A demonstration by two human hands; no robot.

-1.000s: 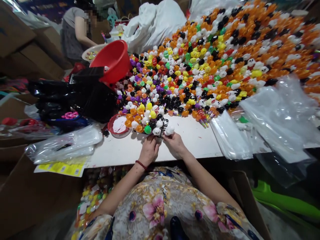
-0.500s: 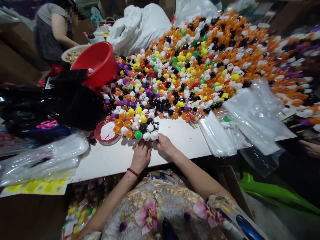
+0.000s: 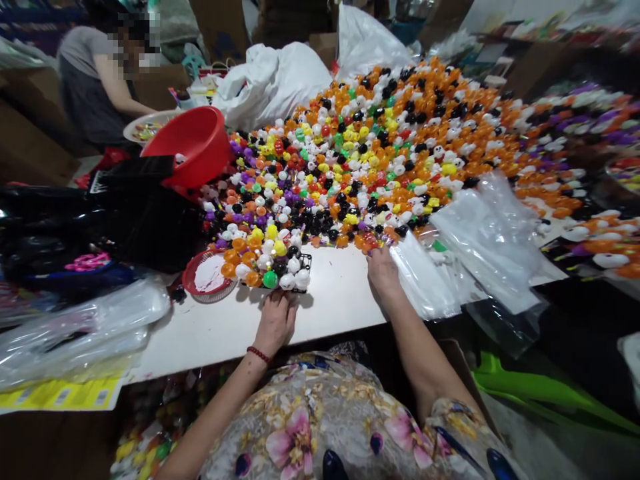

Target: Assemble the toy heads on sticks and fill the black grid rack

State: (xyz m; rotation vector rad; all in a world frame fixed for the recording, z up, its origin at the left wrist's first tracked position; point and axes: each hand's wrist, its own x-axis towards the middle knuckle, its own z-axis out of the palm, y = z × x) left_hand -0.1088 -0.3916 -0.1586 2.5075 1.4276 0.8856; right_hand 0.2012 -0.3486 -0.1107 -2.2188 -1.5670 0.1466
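Observation:
My left hand is at the front edge of a black openwork rack, its fingers curled and close together; what they grip is hidden. Upright in the rack stand several round plastic heads in orange, white, yellow and black, with a green ball at the front. Further right, my right hand reaches to the front of a large heap of small toy heads. Its fingers are bent together at a cluster of orange and red pieces with thin sticks; the fingertips are partly hidden.
Left of the rack is a red basket with white powder-like contents. A red tub tilts behind it. Clear plastic bags lie to the right, more bags to the left. A co-worker stands at the far left.
My right hand has left the rack's front edge and moved right and forward to the heap. My left hand stays at the rack. The view has shifted slightly.

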